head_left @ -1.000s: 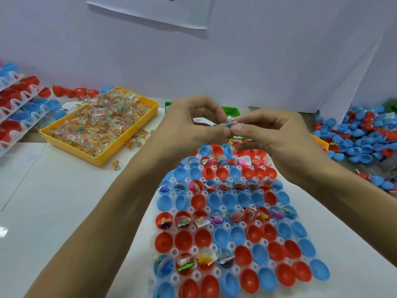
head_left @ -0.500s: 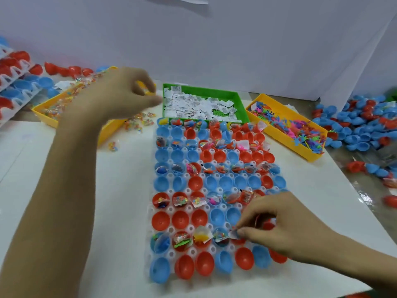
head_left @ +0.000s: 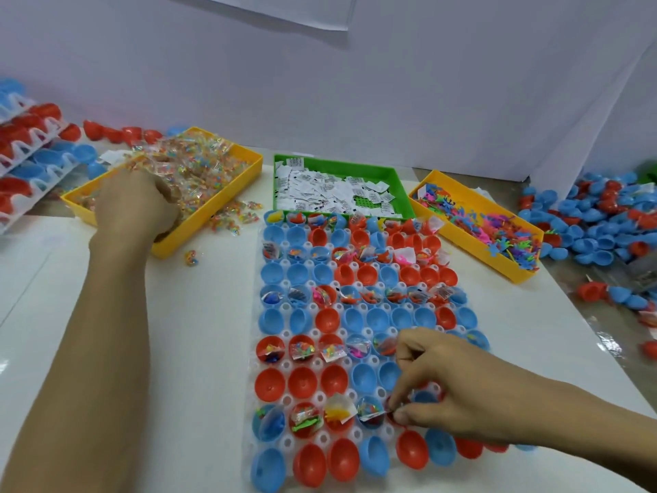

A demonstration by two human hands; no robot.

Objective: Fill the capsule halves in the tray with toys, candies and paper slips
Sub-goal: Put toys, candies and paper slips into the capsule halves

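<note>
Right hand (head_left: pixel 458 396) over red-and-blue capsule halves (head_left: pixel 355 314)

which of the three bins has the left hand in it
The yellow bin of wrapped candies far left; the left hand digs in it.

bare table (head_left: pixel 199 332) left of tray (head_left: pixel 355 357), bins (head_left: pixel 213 208) behind

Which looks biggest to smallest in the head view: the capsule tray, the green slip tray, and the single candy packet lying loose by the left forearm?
1. Capsule tray, nearest the camera
2. Green slip tray, farther off
3. Loose candy packet, plainly smallest
</note>
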